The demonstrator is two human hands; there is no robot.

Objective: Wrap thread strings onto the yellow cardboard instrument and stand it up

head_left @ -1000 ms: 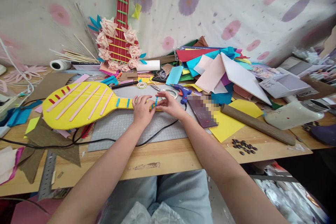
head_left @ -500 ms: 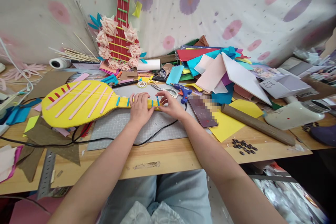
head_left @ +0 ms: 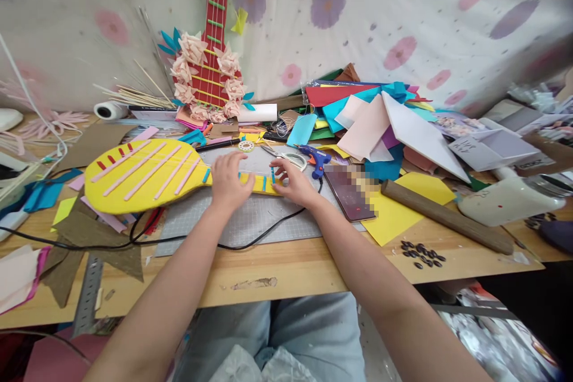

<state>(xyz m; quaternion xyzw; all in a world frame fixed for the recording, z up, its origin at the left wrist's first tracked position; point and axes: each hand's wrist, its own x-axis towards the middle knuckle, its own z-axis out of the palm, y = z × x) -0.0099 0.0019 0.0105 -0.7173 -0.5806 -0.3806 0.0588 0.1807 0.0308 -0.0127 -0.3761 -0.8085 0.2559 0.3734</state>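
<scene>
A yellow, guitar-shaped craft piece (head_left: 129, 188) lies across the grey cutting mat (head_left: 255, 230), its rounded body to the left. Pink strips cross the body, short red strips sit near its upper left edge, and blue strips cross the narrow neck. Over the middle of the neck is my left hand (head_left: 229, 184), fingers apart and holding nothing. It hides part of the neck. My right hand (head_left: 293, 182) is at the neck's right end, thumb and fingertips around a small blue strip (head_left: 273, 175). Whether that strip touches the neck is unclear.
Behind my right hand lie scissors (head_left: 295, 160) and a blue glue gun (head_left: 317, 159), its black cable crossing the mat. A phone (head_left: 351, 203), a brown stick (head_left: 447, 218) and small black beads (head_left: 423, 255) are to the right. A red flower-trimmed guitar (head_left: 210, 80) leans behind.
My left hand has lifted off the neck, and its fingers have spread. My right hand stays at the neck's end with the blue strip. The whole view has shifted slightly.
</scene>
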